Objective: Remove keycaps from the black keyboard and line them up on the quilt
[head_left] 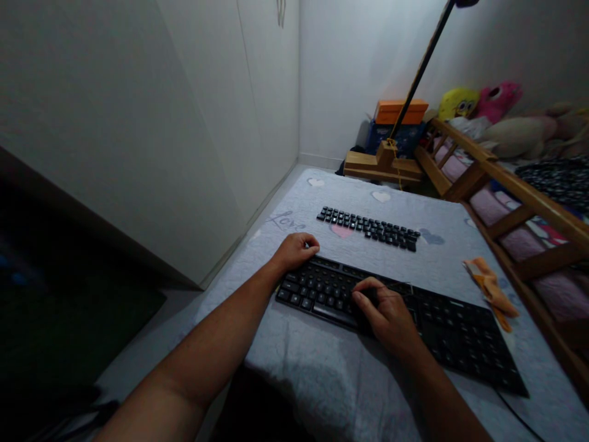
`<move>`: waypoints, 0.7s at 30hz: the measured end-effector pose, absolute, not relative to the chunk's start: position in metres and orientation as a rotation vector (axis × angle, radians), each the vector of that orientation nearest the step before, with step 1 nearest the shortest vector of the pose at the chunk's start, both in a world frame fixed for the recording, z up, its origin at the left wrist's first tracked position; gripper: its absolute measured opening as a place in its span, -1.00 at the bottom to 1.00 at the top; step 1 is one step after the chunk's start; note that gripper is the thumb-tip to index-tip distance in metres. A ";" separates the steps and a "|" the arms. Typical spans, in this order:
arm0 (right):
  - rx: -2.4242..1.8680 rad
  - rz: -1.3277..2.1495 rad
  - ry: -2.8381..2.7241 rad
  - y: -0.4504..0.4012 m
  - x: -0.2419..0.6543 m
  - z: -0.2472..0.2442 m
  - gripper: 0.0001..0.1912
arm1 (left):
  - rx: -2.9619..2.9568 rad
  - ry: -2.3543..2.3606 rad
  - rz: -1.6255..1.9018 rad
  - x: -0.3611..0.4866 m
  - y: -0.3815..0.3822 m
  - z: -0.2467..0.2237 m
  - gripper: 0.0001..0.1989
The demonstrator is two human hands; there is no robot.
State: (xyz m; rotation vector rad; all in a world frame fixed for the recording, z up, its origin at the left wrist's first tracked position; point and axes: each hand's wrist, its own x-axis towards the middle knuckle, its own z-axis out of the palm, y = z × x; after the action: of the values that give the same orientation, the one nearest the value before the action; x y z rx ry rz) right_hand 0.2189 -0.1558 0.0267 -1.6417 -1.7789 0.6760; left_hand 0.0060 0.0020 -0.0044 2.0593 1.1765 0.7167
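Observation:
A black computer keyboard (334, 314) lies at a slant across the cloth-covered surface, its key rows partly bare in the upper middle. My left hand (297, 250) is closed at its upper left corner, fingers curled over the edge. Over the middle of the keyboard my right hand (384, 310) is closed, thumb and index finger pinched near the letter keys. Thin wire shows behind that hand, but what the fingers hold is hidden. Beyond the keyboard, loose black keycaps (368, 227) stand in several neat rows.
The surface has a grey-blue patterned cloth (294, 368). An orange cloth item (492, 288) lies at the right. A cable (518, 417) leaves the keyboard's near side. A white cabinet (197, 123) borders the left, a wooden bed rail (529, 190) the right, a wooden lamp base (384, 162) the back.

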 end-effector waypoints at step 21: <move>-1.551 0.537 -1.967 -0.154 0.217 0.022 -0.93 | 2.052 1.181 0.710 0.006 0.003 -0.006 -0.83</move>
State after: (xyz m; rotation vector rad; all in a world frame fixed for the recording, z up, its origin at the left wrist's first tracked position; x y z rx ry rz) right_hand 0.2166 -0.1544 0.0223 -1.5512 -1.9673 0.5369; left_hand 0.0062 0.0030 -0.0059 2.0519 1.1811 0.7097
